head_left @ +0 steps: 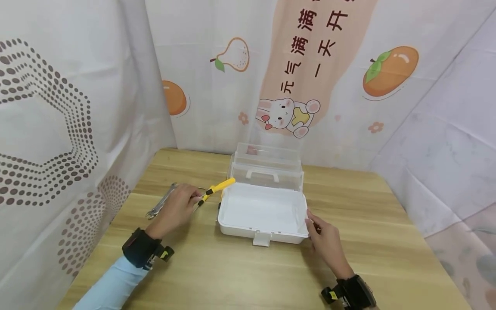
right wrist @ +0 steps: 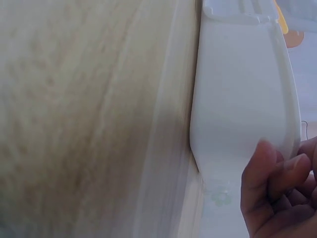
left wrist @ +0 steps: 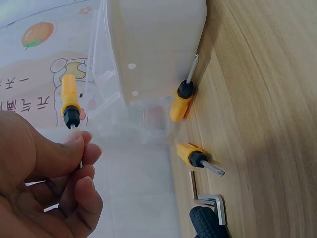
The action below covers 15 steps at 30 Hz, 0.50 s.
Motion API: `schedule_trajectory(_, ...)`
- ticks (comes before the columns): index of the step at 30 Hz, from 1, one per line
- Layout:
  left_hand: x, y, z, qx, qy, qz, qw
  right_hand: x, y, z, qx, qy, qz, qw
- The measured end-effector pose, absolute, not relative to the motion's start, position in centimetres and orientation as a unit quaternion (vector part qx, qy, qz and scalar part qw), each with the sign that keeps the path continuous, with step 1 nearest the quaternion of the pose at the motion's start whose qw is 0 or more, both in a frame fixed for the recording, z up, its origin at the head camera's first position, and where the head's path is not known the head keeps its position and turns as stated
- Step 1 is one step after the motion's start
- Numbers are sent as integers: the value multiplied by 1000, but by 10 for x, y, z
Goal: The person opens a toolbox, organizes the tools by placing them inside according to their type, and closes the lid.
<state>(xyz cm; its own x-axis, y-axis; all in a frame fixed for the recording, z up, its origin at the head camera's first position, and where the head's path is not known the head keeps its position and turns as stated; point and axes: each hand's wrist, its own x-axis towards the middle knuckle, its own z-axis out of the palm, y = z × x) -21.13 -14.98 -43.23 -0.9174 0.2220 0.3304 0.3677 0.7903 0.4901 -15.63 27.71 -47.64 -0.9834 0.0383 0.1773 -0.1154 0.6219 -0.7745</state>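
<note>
My left hand point(head_left: 180, 206) pinches the thin metal shaft of a screwdriver point(head_left: 224, 185) between thumb and fingers. Its yellow and black handle point(left wrist: 70, 94) points away from the hand, raised at the left side of a white plastic toolbox point(head_left: 236, 231). The toolbox stands with its clear lid point(head_left: 288, 178) tipped back, and its white inside is bare. At the toolbox's right edge, my right hand point(head_left: 327, 245) grips the rim with thumb and curled fingers. Two more yellow-handled screwdrivers, one point(left wrist: 181, 101) against the toolbox wall and another point(left wrist: 190, 152) farther off, lie on the table.
Metal wrenches point(head_left: 162, 201) lie on the wooden table point(head_left: 248, 275) left of the left hand. In the left wrist view, L-shaped hex keys point(left wrist: 219, 206) lie by a black ribbed handle point(left wrist: 205, 221). A printed curtain point(head_left: 217, 107) hangs behind the table.
</note>
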Motion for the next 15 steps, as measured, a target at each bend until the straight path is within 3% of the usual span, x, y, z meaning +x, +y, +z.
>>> schedule_trajectory(15,-209,-150,-428,-159,-935,-290,132,-158,276,-475,12,-897,433,85)
